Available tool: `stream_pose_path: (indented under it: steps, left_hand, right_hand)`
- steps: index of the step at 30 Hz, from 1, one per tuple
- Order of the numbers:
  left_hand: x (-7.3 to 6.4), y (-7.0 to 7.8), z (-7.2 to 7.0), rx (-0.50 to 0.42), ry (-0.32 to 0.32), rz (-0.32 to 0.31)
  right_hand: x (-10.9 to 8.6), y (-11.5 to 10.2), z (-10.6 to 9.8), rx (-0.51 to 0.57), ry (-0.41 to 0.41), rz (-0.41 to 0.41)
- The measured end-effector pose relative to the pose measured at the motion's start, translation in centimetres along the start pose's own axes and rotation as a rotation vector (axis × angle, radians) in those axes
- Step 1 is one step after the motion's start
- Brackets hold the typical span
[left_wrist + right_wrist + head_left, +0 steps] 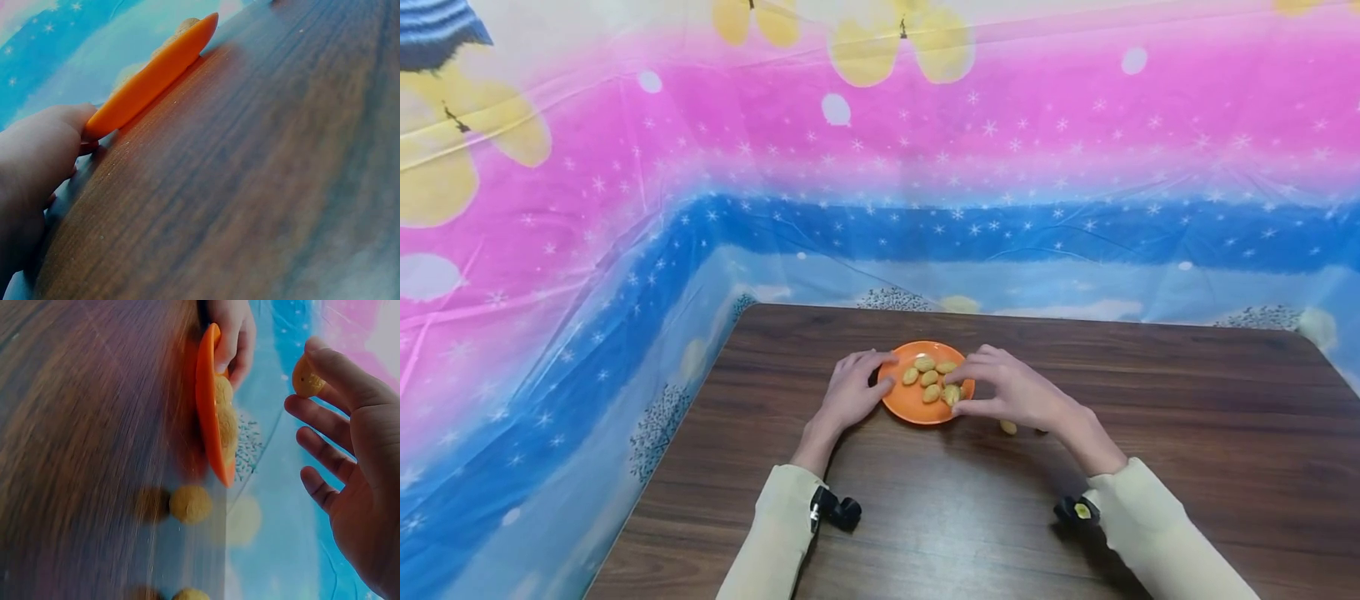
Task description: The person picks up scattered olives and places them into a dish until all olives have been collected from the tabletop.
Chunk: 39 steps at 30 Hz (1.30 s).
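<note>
An orange plate (912, 407) stands on the table with several tan, rough-shelled walnuts (929, 377) on it. My left hand (850, 388) grips the plate's left rim; in the left wrist view its thumb lies over the edge and fingers show beneath. Over the plate's right side my right hand (1021, 390) pinches one walnut (307, 379) between thumb and fingertips, above the others. The right wrist view shows the remaining fingers of that hand spread and loosely bent.
Just right of the plate, a loose walnut (190, 504) lies on the dark wooden table (955, 517), with another walnut (191, 595) partly cut off by the frame. A pink and blue printed cloth (1000, 233) hangs behind and left of the table.
</note>
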<state>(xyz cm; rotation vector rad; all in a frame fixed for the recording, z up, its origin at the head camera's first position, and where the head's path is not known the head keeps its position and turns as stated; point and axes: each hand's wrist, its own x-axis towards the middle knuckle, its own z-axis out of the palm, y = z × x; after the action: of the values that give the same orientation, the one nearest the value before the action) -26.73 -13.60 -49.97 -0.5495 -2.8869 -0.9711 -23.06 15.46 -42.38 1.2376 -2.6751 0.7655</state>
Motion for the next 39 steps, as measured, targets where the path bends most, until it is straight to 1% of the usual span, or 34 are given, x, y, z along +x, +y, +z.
stream_pose_path:
  steps: [4, 7, 11, 16, 20, 25, 32, 39]
  left_hand:
    - [0.0, 0.0, 0.0, 0.003, -0.001, 0.000]
    - [0.0, 0.0, 0.0, 0.004, -0.004, 0.003]
    - [0.0, 0.0, 0.0, 0.002, 0.001, 0.005]
    - [0.0, 0.0, 0.0, 0.005, 0.002, 0.001]
    - [0.1, 0.0, 0.0, 0.005, -0.001, 0.002]
    - [0.1, 0.0, 0.0, 0.001, -0.002, 0.007]
    - [0.0, 0.0, 0.0, 0.001, 0.006, 0.008]
    - [0.0, -0.1, 0.1, -0.010, 0.010, 0.014]
  right_hand:
    - [0.8, -0.1, 0.4, 0.005, -0.035, 0.015]
    - [1.3, -0.1, 0.7, 0.012, -0.050, 0.006]
    - [2.1, -0.2, 1.1, 0.019, -0.051, -0.024]
    - [3.0, -0.1, 1.7, -0.005, -0.060, -0.070]
    - [3.5, 0.1, 2.2, 0.013, -0.068, -0.077]
    - [4.0, 0.4, 3.0, 0.038, -0.074, -0.054]
    - [5.0, 0.7, 4.0, -0.013, -0.120, 0.004]
    - [5.7, 0.8, 4.8, -0.049, -0.168, 0.019]
